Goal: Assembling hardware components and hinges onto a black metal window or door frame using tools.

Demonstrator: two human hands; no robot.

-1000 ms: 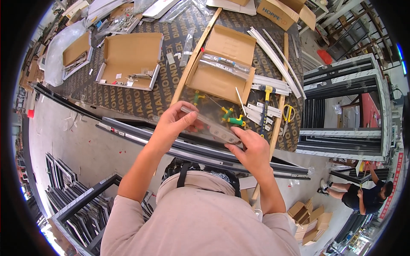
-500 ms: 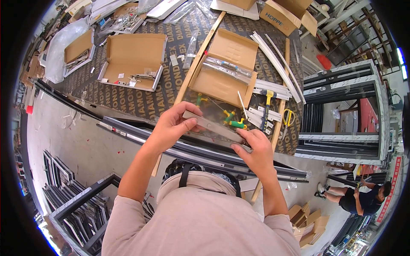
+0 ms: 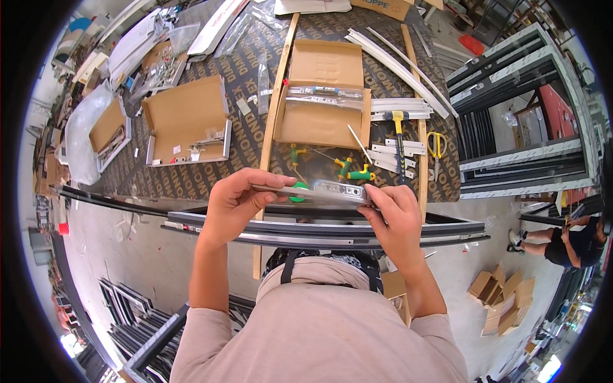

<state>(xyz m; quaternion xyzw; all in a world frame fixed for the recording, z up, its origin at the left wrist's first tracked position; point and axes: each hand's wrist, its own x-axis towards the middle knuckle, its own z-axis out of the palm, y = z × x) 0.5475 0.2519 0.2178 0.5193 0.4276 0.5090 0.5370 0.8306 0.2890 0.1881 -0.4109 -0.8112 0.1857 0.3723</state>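
Note:
Both my hands hold a long silver-grey metal fitting crosswise above the near side of the table. My left hand (image 3: 237, 203) pinches its thin flat end between thumb and fingers. My right hand (image 3: 397, 216) grips the thicker end. That end of the metal fitting (image 3: 338, 189) shows a recessed face with several holes. A green round thing (image 3: 298, 191) shows partly behind the fitting; I cannot make out what it is. Just beyond lie green-and-yellow T-handled tools (image 3: 345, 168). Below my hands runs a dark grey metal frame (image 3: 306, 239), along the table's near side.
An open cardboard box (image 3: 322, 124) with bagged metal parts lies between two wooden strips (image 3: 271, 137). To its right are a hammer (image 3: 400, 137), yellow-handled scissors (image 3: 435, 148) and white strips (image 3: 402, 73). Another open box (image 3: 185, 124) lies left. Framed panels (image 3: 520, 179) stand right; a person (image 3: 568, 242) works beyond.
The fitting has been tilted from showing its plain flat side to showing its holed face, and now lies more level. My view has shifted, and the frame now appears straighter across.

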